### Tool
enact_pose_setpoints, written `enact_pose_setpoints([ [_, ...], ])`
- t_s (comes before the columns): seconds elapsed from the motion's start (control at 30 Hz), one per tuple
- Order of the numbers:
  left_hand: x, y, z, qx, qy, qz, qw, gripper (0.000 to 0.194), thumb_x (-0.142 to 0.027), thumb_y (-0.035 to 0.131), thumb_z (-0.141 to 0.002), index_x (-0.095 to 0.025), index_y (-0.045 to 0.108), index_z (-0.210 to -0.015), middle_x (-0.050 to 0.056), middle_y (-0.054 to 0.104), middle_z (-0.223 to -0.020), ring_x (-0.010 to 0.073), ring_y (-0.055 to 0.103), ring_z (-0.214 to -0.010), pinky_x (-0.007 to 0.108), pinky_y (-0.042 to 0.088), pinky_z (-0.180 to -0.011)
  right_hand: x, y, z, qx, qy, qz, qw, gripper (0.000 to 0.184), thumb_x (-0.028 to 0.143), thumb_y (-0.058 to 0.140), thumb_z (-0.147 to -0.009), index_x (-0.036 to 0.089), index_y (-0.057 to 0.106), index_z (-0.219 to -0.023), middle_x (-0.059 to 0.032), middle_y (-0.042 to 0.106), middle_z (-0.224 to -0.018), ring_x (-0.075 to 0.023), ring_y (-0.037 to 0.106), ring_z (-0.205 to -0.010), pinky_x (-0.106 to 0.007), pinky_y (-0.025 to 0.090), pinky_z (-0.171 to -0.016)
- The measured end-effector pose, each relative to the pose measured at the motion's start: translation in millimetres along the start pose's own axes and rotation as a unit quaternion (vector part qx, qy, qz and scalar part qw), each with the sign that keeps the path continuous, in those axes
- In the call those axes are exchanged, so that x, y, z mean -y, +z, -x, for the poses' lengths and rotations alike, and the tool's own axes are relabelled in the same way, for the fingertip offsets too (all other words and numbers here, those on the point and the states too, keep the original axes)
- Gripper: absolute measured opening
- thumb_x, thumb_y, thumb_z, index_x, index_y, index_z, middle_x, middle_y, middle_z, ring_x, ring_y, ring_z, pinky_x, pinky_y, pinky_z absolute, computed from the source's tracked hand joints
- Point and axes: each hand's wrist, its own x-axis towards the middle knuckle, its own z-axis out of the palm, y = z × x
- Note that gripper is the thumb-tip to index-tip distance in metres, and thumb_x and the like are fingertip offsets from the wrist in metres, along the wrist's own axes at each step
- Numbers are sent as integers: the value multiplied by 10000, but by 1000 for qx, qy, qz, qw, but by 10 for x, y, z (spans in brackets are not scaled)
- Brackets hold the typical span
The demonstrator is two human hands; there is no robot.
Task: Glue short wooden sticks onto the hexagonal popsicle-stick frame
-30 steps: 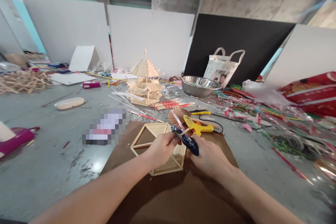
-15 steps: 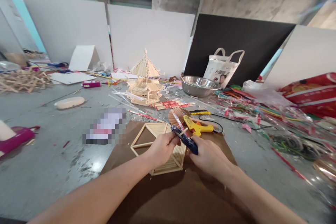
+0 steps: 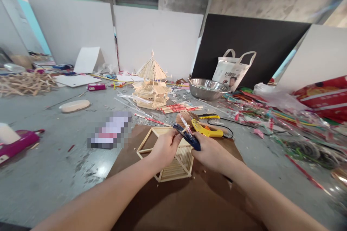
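My right hand (image 3: 210, 151) is closed on a dark blue hand cutter (image 3: 188, 139), which slants across between my hands. A short pale wooden stick (image 3: 186, 128) crosses the cutter near its upper end. My left hand (image 3: 166, 148) pinches at that stick beside the cutter; its fingertips are partly hidden. Below both hands lies a hexagonal frame of wooden sticks (image 3: 166, 179), its lower right sections filled with parallel sticks and its left sections open. It rests on a brown board (image 3: 151, 205).
Behind the board stand a stick-built pagoda model (image 3: 151, 95) and red-wrapped stick bundles (image 3: 180, 107). A yellow glue gun (image 3: 207, 130) and yellow-handled knife (image 3: 210, 116) lie right. A steel bowl (image 3: 208, 90), a phone (image 3: 111, 130) and a white case (image 3: 74, 106) are around, with scraps at right.
Both hands, with the cutter and stick, have shifted slightly left and up over the frame. More of the filled sections shows beneath them. The whole view has moved a little.
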Motion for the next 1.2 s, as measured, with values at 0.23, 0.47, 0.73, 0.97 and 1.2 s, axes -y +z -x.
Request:
enact_pose_setpoints([
  [0.23, 6, 33, 45, -7, 36, -12, 999, 255, -335, 348, -803, -145, 515, -768, 13, 547, -662, 122, 481, -607, 216, 358, -581, -20, 120, 93, -64, 10, 25, 998, 332, 192, 408, -669, 177, 425, -1001, -67, 550, -926, -196, 505, -844, -279, 325, -686],
  [0.47, -25, 17, 73, -6, 50, -49, 998, 253, -311, 342, -806, -148, 524, -740, 14, 532, -651, 121, 478, -611, 206, 359, -581, -16, 146, 121, -94, -17, -10, 995, 294, 181, 403, -675, 200, 421, -968, -44, 544, -916, -176, 499, -854, -273, 336, -712],
  [0.73, -89, -35, 32, 60, 75, 133, 986, 220, -264, 395, -784, -125, 552, -721, 12, 535, -675, 112, 468, -667, 196, 371, -628, -74, 152, 112, -108, -60, -4, 992, 389, 135, 410, -636, 171, 385, -1023, -70, 512, -955, -190, 470, -889, -304, 341, -766],
  [0.97, -83, -54, 17, 140, -57, 294, 944, 313, -437, 490, -701, -132, 493, -636, -79, 270, -411, 30, 220, -383, 177, 171, -384, -102, 124, 108, -122, -93, 5, 988, 432, 114, 397, -612, 159, 377, -1042, -91, 516, -967, -197, 471, -905, -324, 361, -774],
  [1.2, -44, -61, -6, 209, -101, 409, 882, 373, -499, 553, -630, -143, 446, -601, -103, 201, -379, 14, 127, -335, 175, 105, -357, -133, 94, 115, -122, -110, 28, 986, 493, 104, 401, -571, 147, 363, -1061, -107, 495, -1029, -214, 440, -984, -341, 347, -820],
])
